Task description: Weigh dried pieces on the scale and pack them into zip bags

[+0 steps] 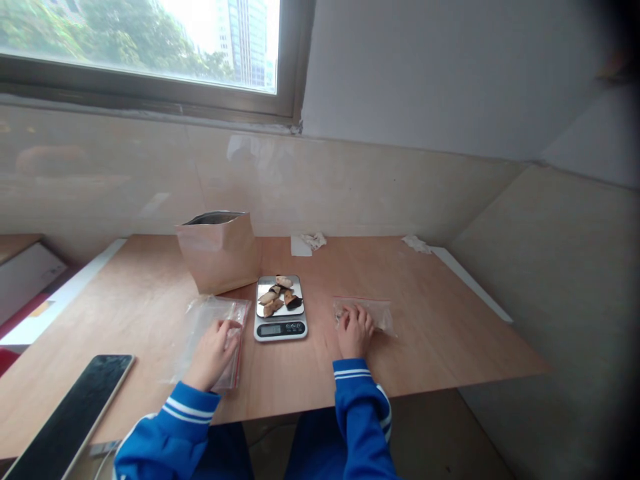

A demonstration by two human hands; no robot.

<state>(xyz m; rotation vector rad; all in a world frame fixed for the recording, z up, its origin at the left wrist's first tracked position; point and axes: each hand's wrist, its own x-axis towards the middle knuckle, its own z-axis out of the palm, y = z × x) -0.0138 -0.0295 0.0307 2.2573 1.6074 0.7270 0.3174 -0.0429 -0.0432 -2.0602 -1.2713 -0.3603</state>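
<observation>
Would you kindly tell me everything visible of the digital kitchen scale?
The digital kitchen scale has a silver, metal-looking weighing platform and a pale front panel with a dark readout, too small to read, and buttons. It sits flat on the wooden tabletop, in front of a kraft paper bag. Brown and pale chunks rest on the platform. Neither the left hand nor the right hand touches it.

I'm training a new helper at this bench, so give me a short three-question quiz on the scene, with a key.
1. Which hand rests on the smaller clear plastic bag?
2. True or false: the brown pieces lie on the steel platform of the digital kitchen scale.
3. What stands behind the larger clear plastic bag, left of the scale?

Key: 1. The right hand. 2. True. 3. A kraft paper pouch.
</observation>
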